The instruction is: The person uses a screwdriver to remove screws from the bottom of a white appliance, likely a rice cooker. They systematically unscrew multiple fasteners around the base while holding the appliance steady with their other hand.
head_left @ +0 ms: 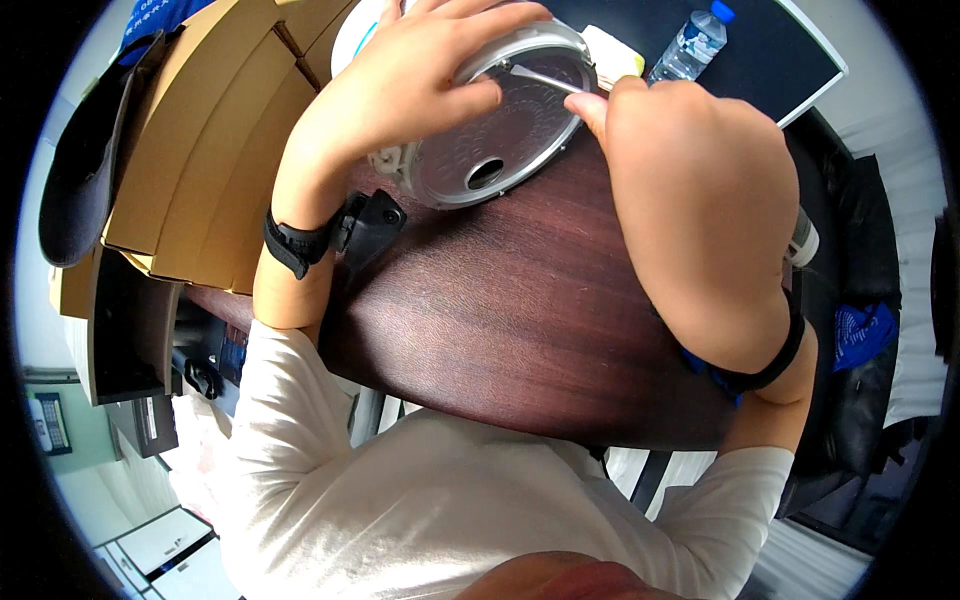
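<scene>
A round lid-like piece [540, 125] with a grey patterned face, a pale rim and an oval dark hole stands tilted at the far side of the table. My left hand [425, 75] grips its upper left edge, thumb on the grey face and fingers over the rim. In my closed right hand [690, 150] is a thin white stick [545, 78], its slightly thicker tip over the grey face near the upper rim. The stick looks like a cotton swab, though its kind is not certain. Part of the round piece is hidden behind my left hand.
The dark brown table [480, 310] lies before me. Cardboard boxes [200, 150] and a dark cap [90, 160] are at the left. Beyond the round piece are a water bottle [690, 45] with a blue cap and a white-and-yellow packet [612, 55].
</scene>
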The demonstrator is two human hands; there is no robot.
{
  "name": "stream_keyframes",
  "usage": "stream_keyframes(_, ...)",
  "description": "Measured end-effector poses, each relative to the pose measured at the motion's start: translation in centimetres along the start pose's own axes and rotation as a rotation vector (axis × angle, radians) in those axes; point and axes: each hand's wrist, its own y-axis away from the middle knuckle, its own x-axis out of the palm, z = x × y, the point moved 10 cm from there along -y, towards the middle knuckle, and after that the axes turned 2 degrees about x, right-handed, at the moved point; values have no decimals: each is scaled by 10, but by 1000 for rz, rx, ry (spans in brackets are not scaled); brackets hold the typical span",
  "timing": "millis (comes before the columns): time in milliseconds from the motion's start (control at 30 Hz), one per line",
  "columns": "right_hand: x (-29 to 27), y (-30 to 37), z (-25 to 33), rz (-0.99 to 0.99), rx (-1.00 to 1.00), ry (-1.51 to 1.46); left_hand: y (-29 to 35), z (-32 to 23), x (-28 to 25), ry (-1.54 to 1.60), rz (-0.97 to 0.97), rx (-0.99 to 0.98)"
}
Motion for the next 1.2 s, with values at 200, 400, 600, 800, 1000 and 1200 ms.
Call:
stream_keyframes(200, 15, 4, -14, 12, 92, -183, 1, 0, 2, -63, -58, 24)
stream_keyframes(400, 96, 33, -23, 503, 459, -1026, 2, -1, 2, -102, -60, 24)
stream_keyframes(600, 126, 71, 17, 1024, 942, -1779, 2, -1, 3, -69, -55, 9)
stream_keyframes(800, 119, 76, 39, 1088, 1027, -2073, 2, -2, 2, -69, -56, 12)
stream_keyframes(1000, 106, 75, 72, 1200, 1005, -2557, 4, 1, 4, -74, -46, -27)
stream_keyframes(1200, 105, 76, 85, 1189, 952, -2762, 5, 4, 3, -40, -2, -42)
